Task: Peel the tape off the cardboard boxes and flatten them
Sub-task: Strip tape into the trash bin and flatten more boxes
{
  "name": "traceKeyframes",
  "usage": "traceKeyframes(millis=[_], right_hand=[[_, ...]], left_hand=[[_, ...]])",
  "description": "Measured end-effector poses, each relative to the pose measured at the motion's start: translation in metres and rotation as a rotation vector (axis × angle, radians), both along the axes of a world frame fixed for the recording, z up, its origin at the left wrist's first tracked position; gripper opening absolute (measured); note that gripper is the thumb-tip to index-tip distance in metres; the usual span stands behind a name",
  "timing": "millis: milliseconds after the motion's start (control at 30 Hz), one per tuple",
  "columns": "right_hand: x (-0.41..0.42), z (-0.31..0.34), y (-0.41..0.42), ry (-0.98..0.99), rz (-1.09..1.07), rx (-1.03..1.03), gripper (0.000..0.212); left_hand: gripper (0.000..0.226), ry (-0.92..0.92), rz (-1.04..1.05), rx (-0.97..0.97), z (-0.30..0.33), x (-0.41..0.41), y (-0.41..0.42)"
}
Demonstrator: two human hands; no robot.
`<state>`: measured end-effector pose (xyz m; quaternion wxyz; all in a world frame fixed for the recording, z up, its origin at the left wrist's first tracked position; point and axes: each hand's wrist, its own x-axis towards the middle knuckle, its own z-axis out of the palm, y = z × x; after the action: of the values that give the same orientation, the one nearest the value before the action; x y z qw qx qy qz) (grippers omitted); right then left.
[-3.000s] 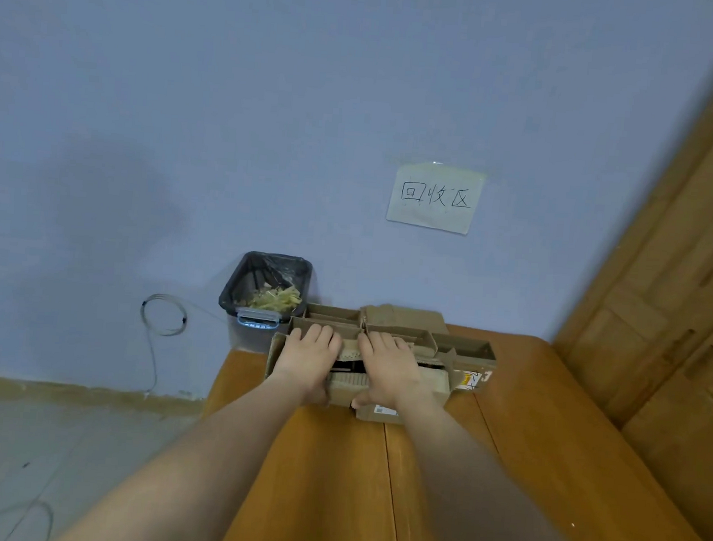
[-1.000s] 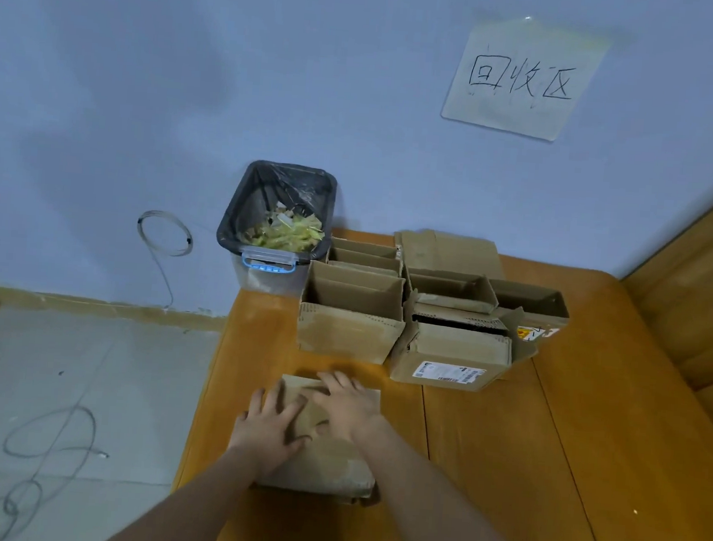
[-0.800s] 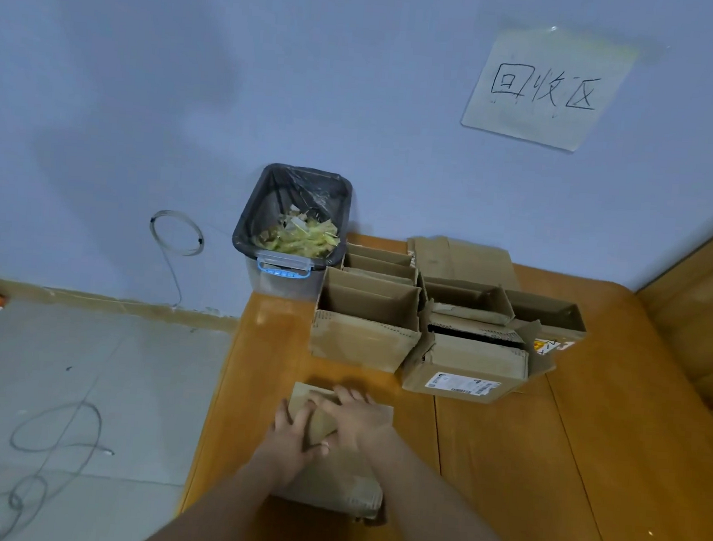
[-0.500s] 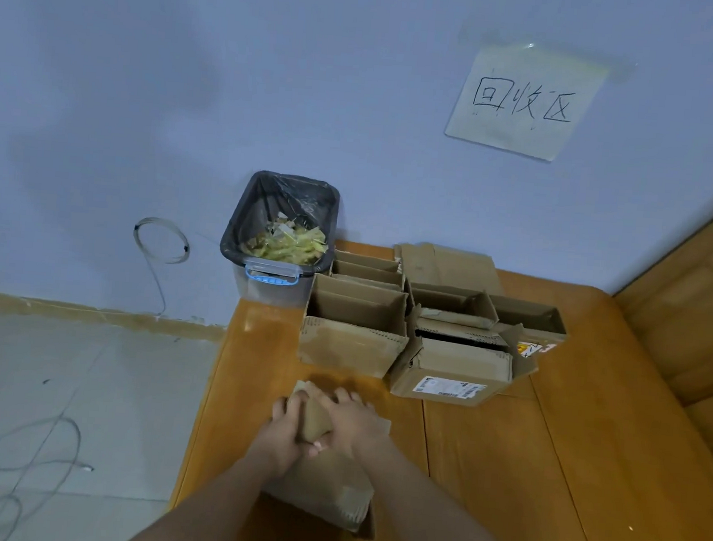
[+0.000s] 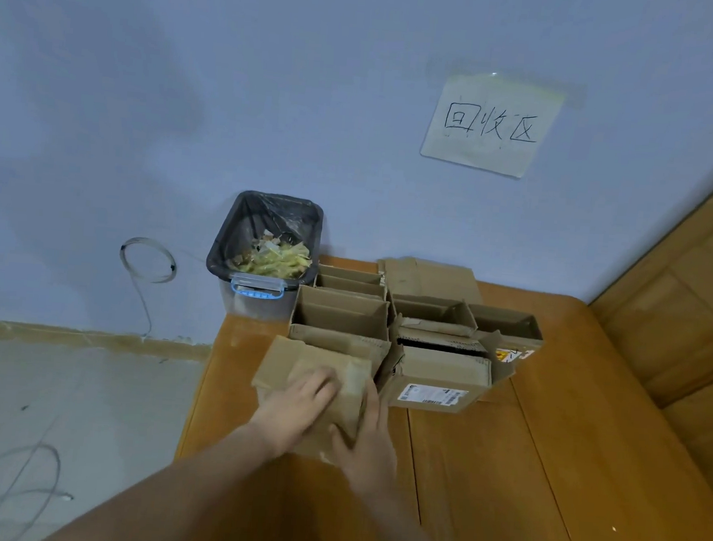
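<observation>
At lower centre, the left hand (image 5: 298, 406) and right hand (image 5: 369, 435) grip a cardboard box (image 5: 316, 378) lifted off the table (image 5: 543, 477) — blurred fingers, tape unseen — it could knock the open boxes (image 5: 342, 316) behind.

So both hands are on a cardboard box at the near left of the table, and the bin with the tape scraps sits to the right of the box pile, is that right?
Not quite. The head view shows the bin to the left of the box pile, off the table's far left corner. The rest holds: left hand and right hand are both on the cardboard box.
</observation>
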<state>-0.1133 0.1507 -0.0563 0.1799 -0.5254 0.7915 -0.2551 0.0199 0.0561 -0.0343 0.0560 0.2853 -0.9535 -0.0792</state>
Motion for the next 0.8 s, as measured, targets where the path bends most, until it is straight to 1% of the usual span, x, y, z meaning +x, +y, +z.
traceKeyframes(millis=[100, 167, 300, 367, 433, 500, 533, 567, 633, 700, 800], right_hand=[[0.003, -0.009, 0.029, 0.034, 0.029, 0.102, 0.072], [0.000, -0.010, 0.039, 0.041, 0.045, 0.145, 0.063], [-0.001, -0.008, 0.046, -0.028, 0.084, 0.119, 0.055], [0.008, -0.008, 0.048, -0.074, 0.135, 0.089, 0.050], [0.020, -0.010, 0.049, -0.072, 0.193, 0.053, 0.041], [0.022, -0.014, 0.045, 0.054, 0.181, -0.021, 0.030], [0.018, -0.012, 0.041, 0.134, 0.150, -0.051, 0.029], [0.014, -0.009, 0.036, 0.179, 0.114, -0.056, 0.032], [0.004, 0.001, 0.023, 0.188, 0.101, -0.018, 0.047], [-0.007, 0.009, 0.012, 0.198, 0.188, 0.045, 0.056], [-0.015, 0.011, 0.007, 0.198, 0.341, 0.160, 0.062]], left_hand=[[0.049, 0.004, -0.109, 0.079, -0.020, -0.002, 0.027], [0.035, 0.091, -0.111, 0.125, -0.025, -0.004, 0.035], [0.020, 0.312, 0.010, 0.259, -0.020, -0.008, 0.031], [0.013, 0.355, 0.072, 0.285, -0.017, -0.009, 0.025], [0.019, 0.329, 0.080, 0.276, -0.017, -0.009, 0.021], [0.028, 0.284, 0.082, 0.240, -0.018, -0.006, 0.020], [0.032, 0.255, 0.090, 0.221, -0.019, -0.004, 0.021], [0.036, 0.234, 0.098, 0.211, -0.020, -0.002, 0.022], [0.042, 0.216, 0.104, 0.222, -0.023, 0.001, 0.026], [0.049, 0.202, 0.092, 0.245, -0.025, 0.003, 0.029], [0.065, 0.149, 0.080, 0.281, -0.026, 0.005, 0.026]])
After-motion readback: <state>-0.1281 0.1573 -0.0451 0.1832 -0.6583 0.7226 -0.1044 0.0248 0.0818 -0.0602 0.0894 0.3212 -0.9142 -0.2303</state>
